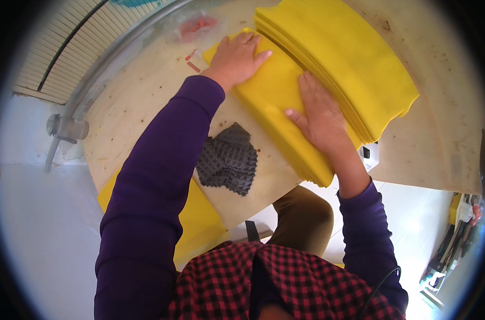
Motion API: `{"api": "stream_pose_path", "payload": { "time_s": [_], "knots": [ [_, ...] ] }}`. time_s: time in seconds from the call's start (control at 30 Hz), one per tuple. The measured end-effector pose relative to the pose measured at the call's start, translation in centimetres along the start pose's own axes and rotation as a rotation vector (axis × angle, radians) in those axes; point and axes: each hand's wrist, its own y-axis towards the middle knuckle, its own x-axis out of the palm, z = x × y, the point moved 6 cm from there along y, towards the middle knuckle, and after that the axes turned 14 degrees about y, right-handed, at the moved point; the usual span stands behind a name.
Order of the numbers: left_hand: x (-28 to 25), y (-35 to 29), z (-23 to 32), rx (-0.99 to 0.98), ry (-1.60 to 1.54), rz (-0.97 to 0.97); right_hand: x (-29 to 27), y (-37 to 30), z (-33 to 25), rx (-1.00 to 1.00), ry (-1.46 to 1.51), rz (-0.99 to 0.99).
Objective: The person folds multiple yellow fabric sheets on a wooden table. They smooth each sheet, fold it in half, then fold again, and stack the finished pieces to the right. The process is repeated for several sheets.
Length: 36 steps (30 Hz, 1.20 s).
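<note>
Two long stacks of yellow sheets lie side by side on a pale wooden table. My left hand (237,57) rests with spread fingers on the far left end of the nearer yellow stack (277,96). Flat along the right part of that same stack lies my right hand (321,114), its thumb held apart from the fingers. Beyond it, almost touching, is the farther yellow stack (349,48), its layers showing along the near side. Dark grey textured cloth pieces with zigzag edges (230,159) lie in a small heap between my forearms.
A clear plastic bag with red bits (197,26) sits at the table's (130,101) far edge. Small reddish strips (193,66) lie near my left hand. More yellow sheet (199,218) shows under my left forearm. A metal pipe with a fitting (67,128) runs along the left.
</note>
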Motion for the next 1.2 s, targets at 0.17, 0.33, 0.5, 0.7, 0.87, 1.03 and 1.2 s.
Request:
{"api": "stream_pose_path", "payload": {
  "time_s": [0.17, 0.33, 0.5, 0.7, 0.87, 1.03, 1.2],
  "knots": [
    [0.6, 0.4, 0.3, 0.062, -0.046, -0.06, 0.4, -0.1, 0.8, -0.071, 0.031, 0.071],
    [0.0, -0.2, 0.2, 0.044, -0.258, 0.148, 0.3, -0.1, 0.4, 0.021, 0.1, 0.057],
    [-0.6, -0.5, 1.0, 0.228, 0.051, 0.318, -1.0, -0.3, -0.7, 0.094, 0.197, 0.06],
    [0.0, -0.6, 0.7, 0.219, 0.052, 0.342, -0.5, -0.7, -0.9, -0.006, 0.194, 0.14],
    [0.9, 0.5, 0.0, 0.136, -0.106, 0.23, -0.6, -0.9, -0.5, 0.038, 0.196, 0.094],
    [0.1, 0.2, 0.3, 0.197, -0.223, 0.141, -0.5, -0.6, 0.2, 0.089, 0.338, 0.055],
    [0.5, 0.5, -0.5, -0.002, -0.162, 0.047, 0.6, 0.2, 0.5, 0.031, -0.051, 0.077]
  ]
}}
